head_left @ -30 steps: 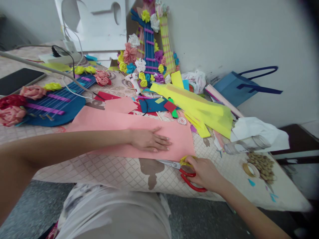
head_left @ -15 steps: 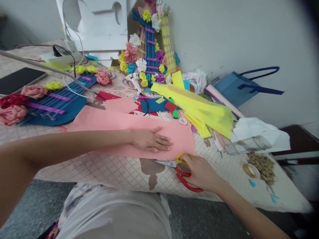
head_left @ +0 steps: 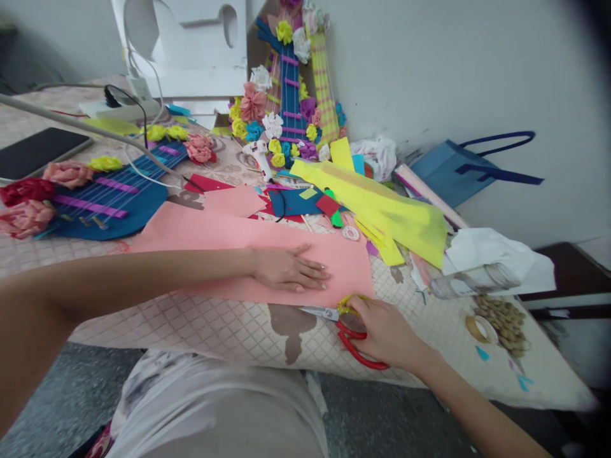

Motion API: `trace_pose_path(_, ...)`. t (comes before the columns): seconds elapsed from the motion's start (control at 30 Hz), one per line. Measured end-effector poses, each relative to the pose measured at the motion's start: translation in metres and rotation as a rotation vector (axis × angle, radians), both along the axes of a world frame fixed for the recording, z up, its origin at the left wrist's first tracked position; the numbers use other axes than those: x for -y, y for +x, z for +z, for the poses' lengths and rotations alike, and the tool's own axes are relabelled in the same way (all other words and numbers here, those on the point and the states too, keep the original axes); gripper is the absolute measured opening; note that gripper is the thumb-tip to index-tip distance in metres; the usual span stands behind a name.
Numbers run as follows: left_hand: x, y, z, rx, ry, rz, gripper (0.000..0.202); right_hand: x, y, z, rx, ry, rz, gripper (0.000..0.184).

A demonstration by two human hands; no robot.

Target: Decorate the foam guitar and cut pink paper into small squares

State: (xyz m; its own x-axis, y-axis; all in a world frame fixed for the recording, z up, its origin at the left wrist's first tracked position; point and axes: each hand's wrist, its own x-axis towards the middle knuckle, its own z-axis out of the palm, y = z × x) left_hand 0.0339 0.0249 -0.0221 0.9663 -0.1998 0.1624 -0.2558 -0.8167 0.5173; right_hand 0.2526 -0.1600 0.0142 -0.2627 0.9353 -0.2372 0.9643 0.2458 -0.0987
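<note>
My left hand [head_left: 290, 268] lies flat, fingers stretched to the right, on a large pink sheet [head_left: 210, 230] spread along the table. Whether the sheet is paper or felt I cannot tell. Scissors [head_left: 352, 336] with red and yellow handles are in my right hand [head_left: 389, 332], its fingers closed around the handles. The blades point left and lie along the sheet's near edge, close to its right corner. A smaller pink piece [head_left: 233, 201] rests behind the large sheet.
A blue guitar-shaped craft [head_left: 138, 207] with paper flowers lies at left. Behind are a white glue gun [head_left: 258, 156], yellow sheets [head_left: 382, 197] and more decorated guitars [head_left: 290, 95]. To the right are a clear jar [head_left: 472, 280], a tape roll [head_left: 481, 330] and a pile of peanuts [head_left: 505, 326].
Both hands, the scissors and the pink sheet keep their places. Only the camera's view has shifted very slightly.
</note>
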Motion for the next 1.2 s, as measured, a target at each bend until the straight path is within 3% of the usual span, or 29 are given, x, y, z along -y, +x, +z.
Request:
trace_pose_path(0.3,0.001,0.000,0.002,-0.064,0.009,0.008,0.049,-0.006,-0.009,0.000,0.020,-0.006,0.055,0.029)
trace_pose_path(0.5,-0.001,0.000,-0.002,0.040,0.026,-0.016,0.049,-0.003,-0.006,0.001,0.046,-0.005,0.049,0.028)
trace_pose_path(0.7,-0.001,0.000,-0.002,0.016,-0.014,-0.003,0.047,-0.005,-0.014,0.007,0.019,-0.004,0.022,0.028)
trace_pose_path(1.0,0.000,0.000,-0.004,0.031,0.034,-0.003,0.047,-0.010,-0.027,-0.001,-0.012,0.014,0.038,0.035)
trace_pose_path(1.2,0.000,0.000,-0.003,0.004,-0.017,0.009,0.046,-0.009,-0.023,-0.002,0.045,-0.016,0.063,0.027)
